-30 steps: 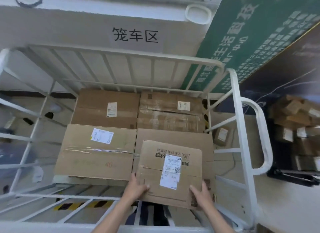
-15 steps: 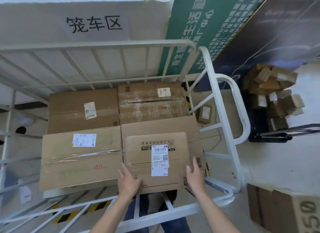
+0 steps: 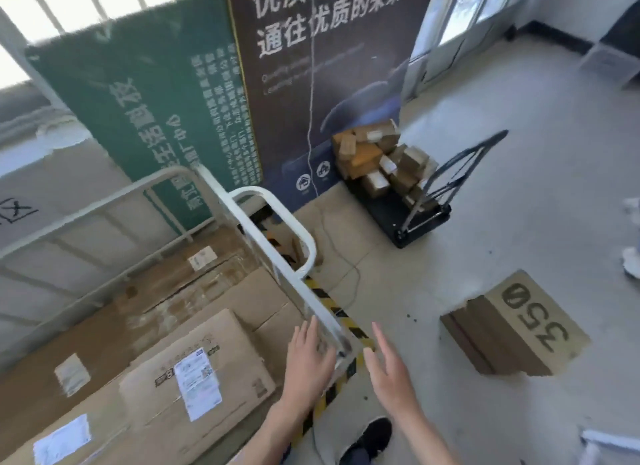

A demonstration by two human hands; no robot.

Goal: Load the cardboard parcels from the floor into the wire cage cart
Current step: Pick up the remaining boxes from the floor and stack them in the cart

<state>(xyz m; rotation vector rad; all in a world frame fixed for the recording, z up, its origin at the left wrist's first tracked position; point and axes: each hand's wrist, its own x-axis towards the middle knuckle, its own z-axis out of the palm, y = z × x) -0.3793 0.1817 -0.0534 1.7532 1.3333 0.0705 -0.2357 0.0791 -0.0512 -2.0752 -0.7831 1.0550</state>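
Fingers straight and loosely spread, the left hand (image 3: 308, 360) and right hand (image 3: 391, 374) hover empty either side of the white wire cage cart's (image 3: 277, 253) near corner rail. Flat brown cardboard parcels (image 3: 173, 291) lie inside it. A brown cardboard box printed 350 (image 3: 519, 326) sits on the floor at right, seemingly clear of the cart.

Blurred wire cage cart (image 3: 272, 246), cropped left; parcel label (image 3: 197, 383) (small print) unreadable.

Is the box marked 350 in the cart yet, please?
Out. The box marked 350 lies on the floor, beyond the cart's white frame.
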